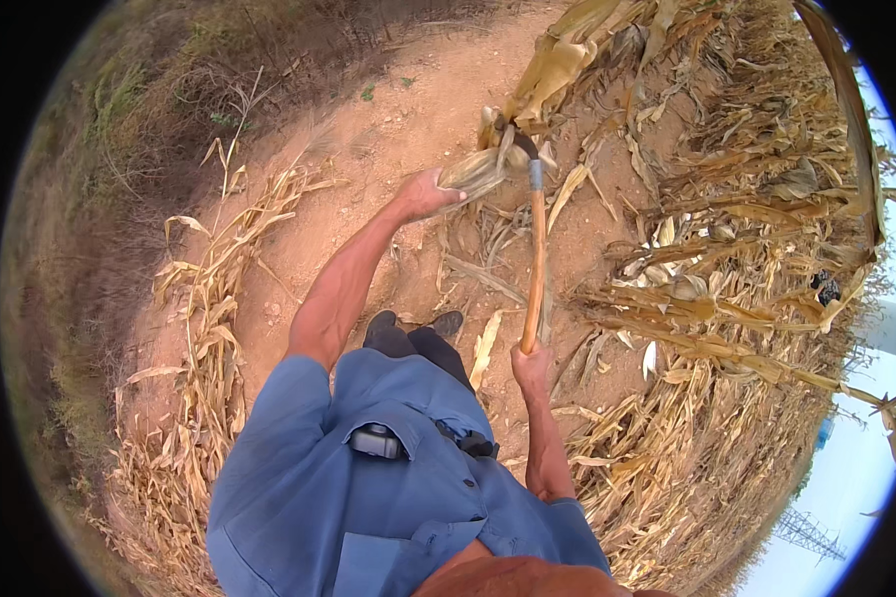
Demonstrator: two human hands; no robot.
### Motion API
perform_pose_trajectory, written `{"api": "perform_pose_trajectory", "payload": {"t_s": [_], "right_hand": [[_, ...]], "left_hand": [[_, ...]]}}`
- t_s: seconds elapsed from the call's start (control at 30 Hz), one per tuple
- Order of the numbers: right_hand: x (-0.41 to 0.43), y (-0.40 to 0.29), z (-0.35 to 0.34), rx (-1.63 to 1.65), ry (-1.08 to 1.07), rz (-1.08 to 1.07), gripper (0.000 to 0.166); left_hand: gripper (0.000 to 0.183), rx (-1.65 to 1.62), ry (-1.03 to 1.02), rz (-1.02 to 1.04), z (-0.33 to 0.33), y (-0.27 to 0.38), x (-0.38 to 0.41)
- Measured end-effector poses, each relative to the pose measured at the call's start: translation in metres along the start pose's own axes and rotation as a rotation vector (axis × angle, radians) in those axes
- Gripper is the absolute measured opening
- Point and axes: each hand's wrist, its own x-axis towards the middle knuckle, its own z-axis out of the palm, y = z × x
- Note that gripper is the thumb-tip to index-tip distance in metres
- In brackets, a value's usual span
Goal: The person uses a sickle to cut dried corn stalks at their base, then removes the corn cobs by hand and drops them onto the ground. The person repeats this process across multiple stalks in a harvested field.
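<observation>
Dry corn leaves and a stalk [474, 172] reach from my left hand [422, 195], whose thumb lies against them. My right hand [534, 367] is closed around the lower end of the wooden handle of a hand tool [537, 261]. A grey metal collar joins that handle to a dark, curved head, which is partly hidden among corn leaves and stalks beyond my left hand. A large bunch of dry corn leaves [556, 71] rises just past the tool's head.
Standing dry corn [761, 209] lines the right side. Cut stalks lie in a heap [679, 463] at lower right and in a row [205, 336] on the left. Dry brush [104, 186] borders the reddish dirt path [373, 149]. My shoes [448, 322] stand on the soil.
</observation>
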Motion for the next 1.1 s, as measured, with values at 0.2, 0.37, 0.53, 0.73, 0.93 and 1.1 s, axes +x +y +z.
{"api": "perform_pose_trajectory", "payload": {"t_s": [0.2,0.37,0.53,0.73,0.93,1.1], "right_hand": [[-0.004,-0.036,-0.023,0.215,-0.113,0.141,0.008],[0.011,-0.130,-0.039,0.554,0.060,-0.051,0.010],[0.002,0.050,0.019,0.053,-0.046,-0.095,0.011],[-0.031,0.055,0.000,0.012,-0.168,0.231,0.007],[-0.058,0.005,0.007,0.306,-0.052,0.330,0.006],[-0.079,0.050,0.039,0.315,-0.202,0.542,0.017]], "left_hand": [[0.073,-0.193,0.045,-0.109,-0.018,0.021,-0.013],[0.086,-0.064,0.057,-0.131,-0.020,0.002,-0.022],[0.064,-0.055,0.073,-0.107,-0.018,0.019,-0.023],[0.048,0.197,-0.016,-0.245,0.036,-0.065,-0.051],[0.056,0.126,-0.168,-0.542,0.095,-0.180,-0.157],[0.072,-0.322,0.168,-0.883,0.137,-0.328,-0.252]]}}
